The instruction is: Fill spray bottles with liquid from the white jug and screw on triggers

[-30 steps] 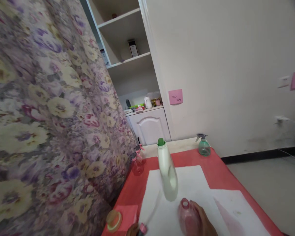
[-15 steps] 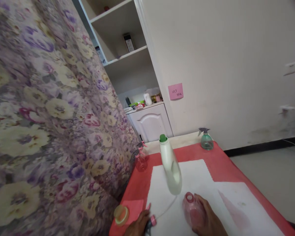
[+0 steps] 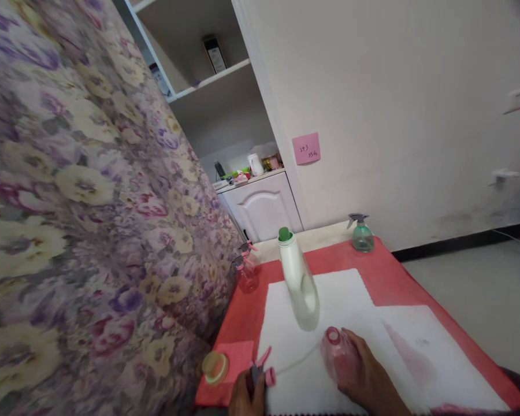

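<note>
My left hand [image 3: 246,396] is closed around a grey and pink spray trigger head [image 3: 260,372], whose thin clear dip tube points right toward the pink bottle. In my right hand [image 3: 368,375] is the open-necked translucent pink spray bottle [image 3: 341,359], upright on the white paper with my fingers wrapped around its right side. Behind them stands a tall pale green detergent bottle [image 3: 299,283] with a green spout and no cap on its neck. A yellowish round cap [image 3: 215,368] sits left of my left hand, on a pink sheet.
Pink spray bottles [image 3: 246,276] stand at the table's left edge, beside the floral curtain [image 3: 91,231]. A green spray bottle [image 3: 363,238] is at the back right corner. White paper [image 3: 398,346] with a pinkish stain covers part of the red tablecloth [image 3: 338,259].
My left hand has raised the trigger head slightly, and its pink lever shows more fully. My right hand still holds the pink bottle. The camera view has shifted a little.
</note>
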`<move>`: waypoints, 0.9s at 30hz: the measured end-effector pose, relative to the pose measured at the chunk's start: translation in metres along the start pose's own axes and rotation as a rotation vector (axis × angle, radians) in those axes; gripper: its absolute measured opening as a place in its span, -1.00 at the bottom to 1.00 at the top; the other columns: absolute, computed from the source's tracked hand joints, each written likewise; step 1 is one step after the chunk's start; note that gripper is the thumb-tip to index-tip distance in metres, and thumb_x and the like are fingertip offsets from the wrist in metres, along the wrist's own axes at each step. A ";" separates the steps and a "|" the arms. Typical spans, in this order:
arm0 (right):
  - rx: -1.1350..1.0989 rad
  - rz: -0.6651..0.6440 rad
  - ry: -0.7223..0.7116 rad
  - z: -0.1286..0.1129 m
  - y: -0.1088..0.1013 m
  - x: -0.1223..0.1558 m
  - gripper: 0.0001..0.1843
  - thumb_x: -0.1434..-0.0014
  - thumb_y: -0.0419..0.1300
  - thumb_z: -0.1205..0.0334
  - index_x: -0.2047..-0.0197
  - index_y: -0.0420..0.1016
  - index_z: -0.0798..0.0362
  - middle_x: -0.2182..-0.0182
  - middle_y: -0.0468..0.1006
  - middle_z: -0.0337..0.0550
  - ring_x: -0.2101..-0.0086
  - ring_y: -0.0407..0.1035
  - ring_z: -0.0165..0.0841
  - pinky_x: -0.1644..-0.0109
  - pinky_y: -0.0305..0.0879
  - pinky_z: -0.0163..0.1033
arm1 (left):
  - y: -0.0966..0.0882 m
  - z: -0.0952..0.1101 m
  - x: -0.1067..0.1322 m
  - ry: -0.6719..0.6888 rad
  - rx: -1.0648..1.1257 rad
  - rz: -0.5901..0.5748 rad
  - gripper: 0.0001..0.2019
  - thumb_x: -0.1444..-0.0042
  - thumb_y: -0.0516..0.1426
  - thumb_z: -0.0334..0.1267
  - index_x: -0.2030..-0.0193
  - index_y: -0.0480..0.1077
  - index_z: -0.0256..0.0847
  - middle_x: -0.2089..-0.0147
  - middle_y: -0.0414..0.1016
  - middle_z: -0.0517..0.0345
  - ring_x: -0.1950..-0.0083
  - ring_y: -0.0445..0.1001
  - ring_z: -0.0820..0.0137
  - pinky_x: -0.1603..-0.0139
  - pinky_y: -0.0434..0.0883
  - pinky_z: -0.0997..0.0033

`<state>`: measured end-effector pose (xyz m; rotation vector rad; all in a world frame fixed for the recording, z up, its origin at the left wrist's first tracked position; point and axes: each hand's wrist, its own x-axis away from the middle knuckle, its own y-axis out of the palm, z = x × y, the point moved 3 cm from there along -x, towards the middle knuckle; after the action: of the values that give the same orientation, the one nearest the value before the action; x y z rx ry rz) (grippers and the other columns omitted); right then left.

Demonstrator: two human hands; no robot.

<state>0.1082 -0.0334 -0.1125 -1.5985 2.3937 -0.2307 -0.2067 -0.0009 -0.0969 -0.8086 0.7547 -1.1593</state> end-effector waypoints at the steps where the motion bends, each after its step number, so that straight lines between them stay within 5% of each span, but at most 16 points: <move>1: 0.003 0.000 0.003 -0.001 -0.001 0.000 -0.41 -0.04 0.15 0.11 -0.16 0.26 -0.03 -0.08 0.49 -0.05 -0.06 0.43 -0.13 -0.11 0.35 -0.13 | 0.001 0.008 0.001 -0.045 -0.054 -0.041 -0.52 -0.13 -0.06 0.17 0.07 0.34 -0.18 0.07 0.59 -0.13 0.01 0.56 0.09 0.04 0.43 0.22; 7: -0.023 -0.061 -0.058 -0.001 -0.008 -0.002 -0.37 0.00 0.17 0.20 -0.19 0.25 -0.02 -0.11 0.46 -0.06 -0.09 0.40 -0.12 -0.16 0.34 -0.13 | -0.010 0.038 -0.013 -0.228 -0.239 -0.129 -0.42 -0.14 -0.12 0.22 0.04 0.28 -0.28 0.10 0.59 -0.32 0.02 0.56 -0.06 0.10 0.39 0.08; 13: -0.032 -0.093 -0.047 -0.004 -0.010 -0.003 -0.39 -0.07 0.17 0.13 -0.20 0.23 0.00 -0.12 0.45 -0.02 -0.10 0.39 -0.12 -0.17 0.32 -0.11 | -0.009 0.028 -0.028 -0.213 -0.272 -0.163 -0.51 -0.10 -0.01 0.09 0.12 0.36 -0.34 0.12 0.60 -0.38 0.04 0.57 -0.05 0.13 0.39 0.15; 19: -0.027 0.009 0.024 -0.011 -0.004 -0.001 -0.49 -0.15 0.08 0.00 -0.14 0.29 -0.04 -0.05 0.51 -0.05 -0.05 0.43 -0.11 -0.10 0.36 -0.09 | -0.009 0.025 -0.037 -0.180 -0.274 -0.183 -0.49 -0.04 0.04 0.12 0.20 0.43 -0.36 0.12 0.61 -0.37 0.03 0.57 -0.04 0.13 0.39 0.20; 27: -0.022 -0.005 -0.082 0.005 0.000 -0.003 -0.37 0.01 0.18 0.18 -0.17 0.24 0.00 -0.08 0.48 -0.02 -0.08 0.40 -0.09 -0.15 0.33 -0.08 | -0.015 0.030 -0.033 -0.199 -0.276 -0.187 -0.54 -0.04 0.05 0.10 0.24 0.45 -0.31 0.16 0.63 -0.30 0.08 0.59 0.01 0.17 0.40 0.22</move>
<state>0.1106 -0.0303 -0.1171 -1.5920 2.3383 -0.1380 -0.1964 0.0326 -0.0654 -1.2280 0.6916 -1.1324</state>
